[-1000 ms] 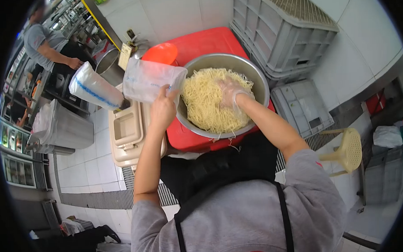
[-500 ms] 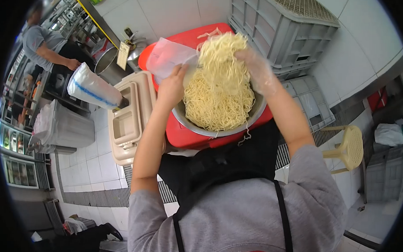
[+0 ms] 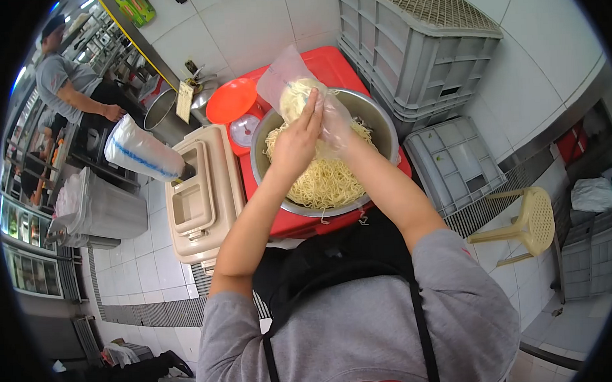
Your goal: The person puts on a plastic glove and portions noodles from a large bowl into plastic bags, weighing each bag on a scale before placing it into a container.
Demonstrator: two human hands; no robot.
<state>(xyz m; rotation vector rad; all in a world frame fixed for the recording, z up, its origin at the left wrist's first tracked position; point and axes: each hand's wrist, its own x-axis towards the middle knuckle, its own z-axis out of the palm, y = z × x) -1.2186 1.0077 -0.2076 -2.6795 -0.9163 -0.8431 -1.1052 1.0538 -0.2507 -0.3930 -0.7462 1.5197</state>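
Over the metal bowl (image 3: pixel 389 137), my left hand (image 3: pixel 299 145) grips a clear plastic bag (image 3: pixel 280 72), its fingers extended along the side. A clump of pale noodles (image 3: pixel 298 95) shows in the bag's mouth. My right hand (image 3: pixel 333 128), in a clear plastic glove, presses against that clump from the right, close to the left fingers; its fingertips are partly hidden. Below both hands, a heap of loose noodles (image 3: pixel 325 185) fills much of the bowl, with a few strands hanging over the front rim.
The bowl stands on a red surface (image 3: pixel 328 61). Left of it are a scale (image 3: pixel 243 131) with an orange dish (image 3: pixel 231 101) and a beige lidded box (image 3: pixel 231 177). Grey crates (image 3: pixel 409 59) stand at right, near a yellow stool (image 3: pixel 537 220). Another person (image 3: pixel 80 84) stands far left.
My right hand has brought the lifted noodles leftward to the bag, and both hands now meet. The bag has shifted right over the bowl, uncovering the scale and orange dish.
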